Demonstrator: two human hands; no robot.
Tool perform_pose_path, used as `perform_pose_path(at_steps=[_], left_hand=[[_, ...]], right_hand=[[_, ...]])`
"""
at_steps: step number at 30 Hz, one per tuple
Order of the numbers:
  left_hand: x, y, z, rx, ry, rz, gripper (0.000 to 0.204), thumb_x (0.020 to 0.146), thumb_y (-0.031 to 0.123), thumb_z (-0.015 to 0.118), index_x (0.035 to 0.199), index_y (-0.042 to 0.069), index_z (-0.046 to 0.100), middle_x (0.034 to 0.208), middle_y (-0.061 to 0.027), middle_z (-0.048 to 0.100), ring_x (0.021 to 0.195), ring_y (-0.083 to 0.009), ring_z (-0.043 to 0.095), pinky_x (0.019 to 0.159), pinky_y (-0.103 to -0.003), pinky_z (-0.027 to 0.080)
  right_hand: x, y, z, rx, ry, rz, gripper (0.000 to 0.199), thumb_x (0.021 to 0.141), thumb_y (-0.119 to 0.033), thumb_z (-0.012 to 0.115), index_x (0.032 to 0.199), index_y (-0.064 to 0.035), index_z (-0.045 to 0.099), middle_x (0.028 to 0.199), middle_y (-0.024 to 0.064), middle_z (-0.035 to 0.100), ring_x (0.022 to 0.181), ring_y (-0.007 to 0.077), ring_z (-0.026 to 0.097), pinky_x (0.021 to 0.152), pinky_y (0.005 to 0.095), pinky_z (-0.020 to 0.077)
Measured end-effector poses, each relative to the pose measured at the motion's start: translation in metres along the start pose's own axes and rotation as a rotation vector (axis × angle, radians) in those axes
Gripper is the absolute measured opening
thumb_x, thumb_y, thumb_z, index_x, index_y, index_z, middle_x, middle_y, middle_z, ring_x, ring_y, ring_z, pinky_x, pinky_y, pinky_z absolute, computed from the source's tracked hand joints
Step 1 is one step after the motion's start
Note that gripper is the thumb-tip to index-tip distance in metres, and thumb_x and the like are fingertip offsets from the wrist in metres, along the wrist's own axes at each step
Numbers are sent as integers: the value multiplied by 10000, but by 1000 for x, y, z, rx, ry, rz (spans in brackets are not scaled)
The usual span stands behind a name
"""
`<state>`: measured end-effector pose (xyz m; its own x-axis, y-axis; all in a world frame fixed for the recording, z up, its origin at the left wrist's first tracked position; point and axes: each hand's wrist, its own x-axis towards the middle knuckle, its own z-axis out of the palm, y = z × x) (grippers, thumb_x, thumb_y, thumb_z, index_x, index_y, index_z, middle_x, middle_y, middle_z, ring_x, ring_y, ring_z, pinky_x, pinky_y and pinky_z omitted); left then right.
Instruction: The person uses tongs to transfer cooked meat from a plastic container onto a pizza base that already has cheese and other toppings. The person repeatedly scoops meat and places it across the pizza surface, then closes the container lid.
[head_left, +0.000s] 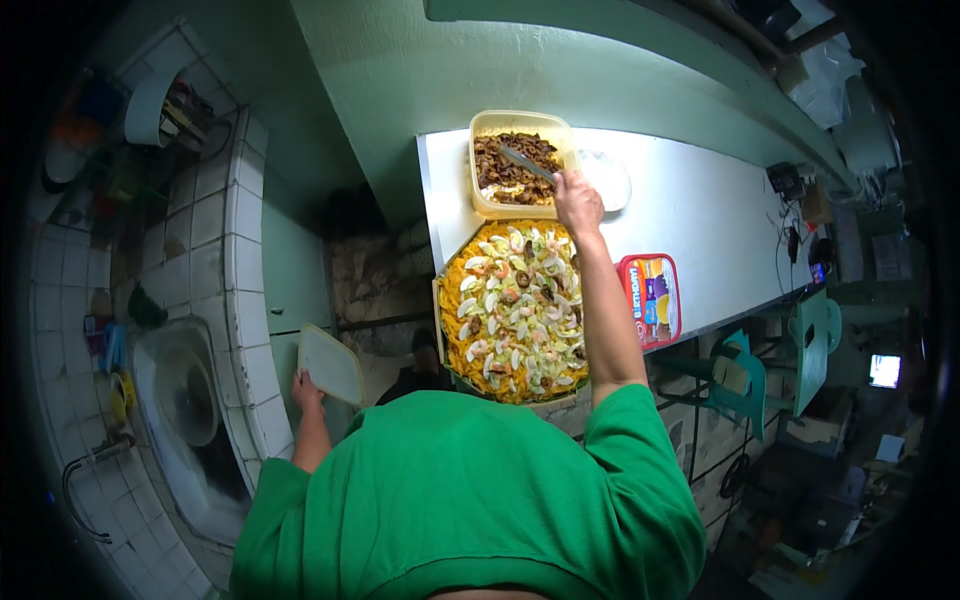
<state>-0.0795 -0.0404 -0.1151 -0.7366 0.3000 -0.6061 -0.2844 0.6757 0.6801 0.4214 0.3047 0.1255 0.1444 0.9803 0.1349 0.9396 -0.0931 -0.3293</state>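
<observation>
My right hand is closed on a long metal serving utensil. Its far end is over the brown chopped food in a yellowish square plastic container; whether it is a spoon or tongs I cannot tell. Nearer to me, touching the container or almost so, lies a big angular tray of orange noodles topped with egg slices, shrimp and chopped greens. My right forearm passes over its right side. Low on the left, away from the table, my left hand grips a pale rounded plastic lid by its edge.
A white plate lies right of the container on the white table. Beside my right forearm is a red-rimmed plastic tub. To the left are a sink and tiled counter. Green chairs stand at right.
</observation>
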Motion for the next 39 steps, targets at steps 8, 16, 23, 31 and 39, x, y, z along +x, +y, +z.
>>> perform_pose_path(at_steps=[8,16,23,31,39], left_hand=[[-6,-21,-7,96,-25,7,412,956,334,522,1283,82,531,1052,-84,623,811,-188,612,541,-337,481],[-31,-31,-2,82,-76,36,381,958,309,522,1281,109,537,1053,-83,629,794,-188,622,521,-324,478],[-41,-35,11,120,-89,63,354,945,295,542,1237,99,578,972,-80,644,728,-167,614,475,-300,455],[-43,-35,8,147,-189,107,436,948,342,527,1313,106,490,1157,-94,575,990,-271,582,674,-452,499],[-40,-20,19,118,-64,191,371,947,291,546,1236,61,576,957,-72,639,691,-152,594,463,-285,444]], right_hand=[[-104,75,-83,405,154,-31,229,937,-210,525,964,-34,669,876,161,657,806,322,640,713,380,480],[-276,135,-138,456,-9,137,224,946,-192,543,969,-5,666,756,154,613,686,233,596,648,324,464],[-349,123,-104,456,-168,176,209,927,-189,551,940,-23,676,792,139,627,713,290,615,649,355,467],[-345,120,-107,289,-124,115,214,928,-212,554,931,-37,679,774,143,604,721,319,607,651,373,464],[-229,122,-126,725,104,203,310,967,-228,523,1046,38,659,811,85,668,744,125,596,691,276,473]])
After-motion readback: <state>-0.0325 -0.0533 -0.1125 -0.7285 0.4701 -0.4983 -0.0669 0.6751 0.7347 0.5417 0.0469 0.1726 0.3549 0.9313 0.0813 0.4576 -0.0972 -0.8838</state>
